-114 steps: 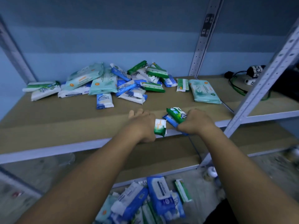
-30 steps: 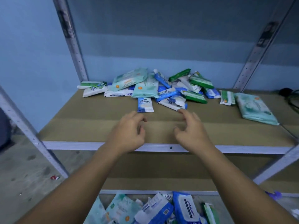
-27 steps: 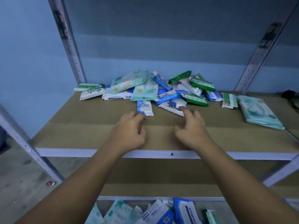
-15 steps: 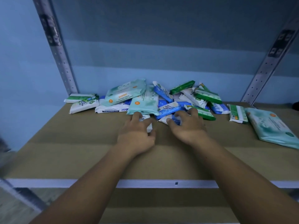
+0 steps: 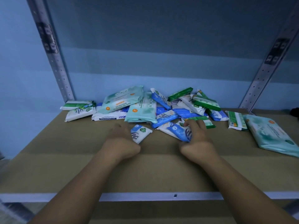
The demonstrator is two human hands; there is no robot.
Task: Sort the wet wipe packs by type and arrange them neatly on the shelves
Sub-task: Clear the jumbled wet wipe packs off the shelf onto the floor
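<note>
Brown board shelf [image 5: 64, 167] now shows the left hand [image 5: 120, 143], empty a second ago, gripping a small blue-and-white plastic wipe pack [image 5: 141, 133] and the right hand [image 5: 198, 142] gripping a second blue-and-white pack [image 5: 178, 130], both drawn from the mixed heap of packs [image 5: 145, 107] behind, so I judge that pairing by type begins.

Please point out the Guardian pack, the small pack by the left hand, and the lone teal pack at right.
Guardian pack [image 5: 123, 101], head view, printed front face.
small blue-and-white pack [image 5: 141, 133], head view, its label.
lone teal pack [image 5: 271, 136], head view, middle of top face.
</note>
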